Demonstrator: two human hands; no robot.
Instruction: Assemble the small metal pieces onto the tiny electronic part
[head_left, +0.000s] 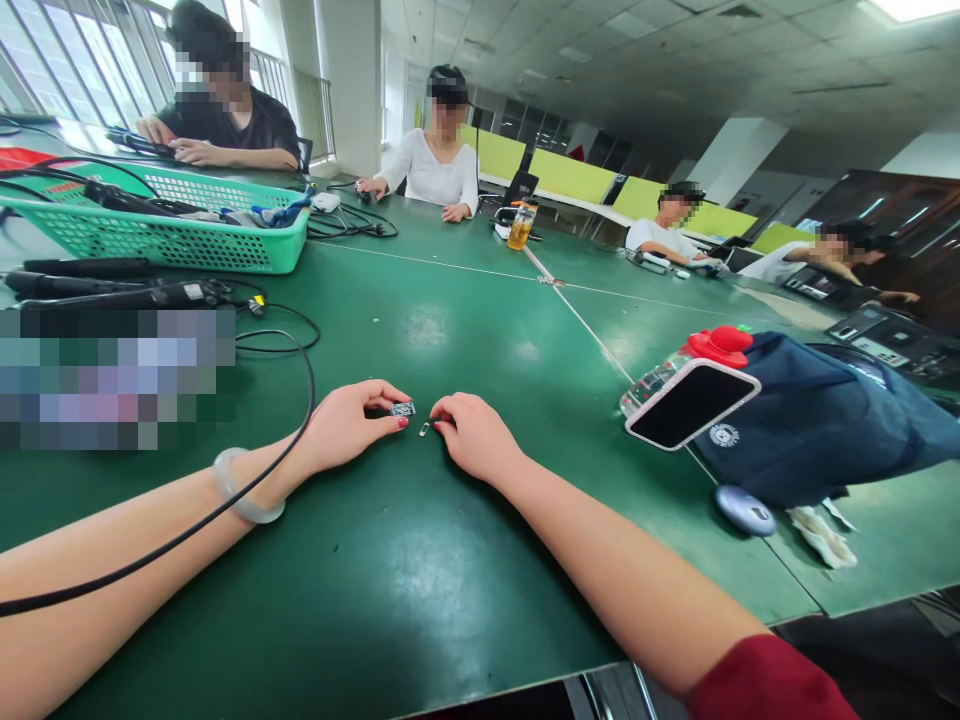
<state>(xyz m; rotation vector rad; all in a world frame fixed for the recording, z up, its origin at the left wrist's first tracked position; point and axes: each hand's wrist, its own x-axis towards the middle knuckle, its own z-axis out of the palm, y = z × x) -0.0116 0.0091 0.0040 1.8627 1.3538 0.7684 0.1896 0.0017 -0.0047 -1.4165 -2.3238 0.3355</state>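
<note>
Between the thumb and fingers of my left hand (352, 425) is a small circuit board (403, 409), bluish-grey with fine light details. My right hand (476, 435) is closed, with its thumb and fingertips pinched low over the table. Whatever sits in that pinch is too small to make out. Just left of those fingertips is a tiny pale frame that looks like a SIM card tray (424, 430); I cannot tell whether the fingers touch it. The two hands are a short distance apart over the green table (420, 560).
A black cable (296, 440) crosses my left forearm. A green basket (247, 250) of cables stands at the left, with black gear (120, 290) before it. To the right are a propped phone (694, 405), a dark blue bag (825, 420) and a round case (745, 511). Several people sit around.
</note>
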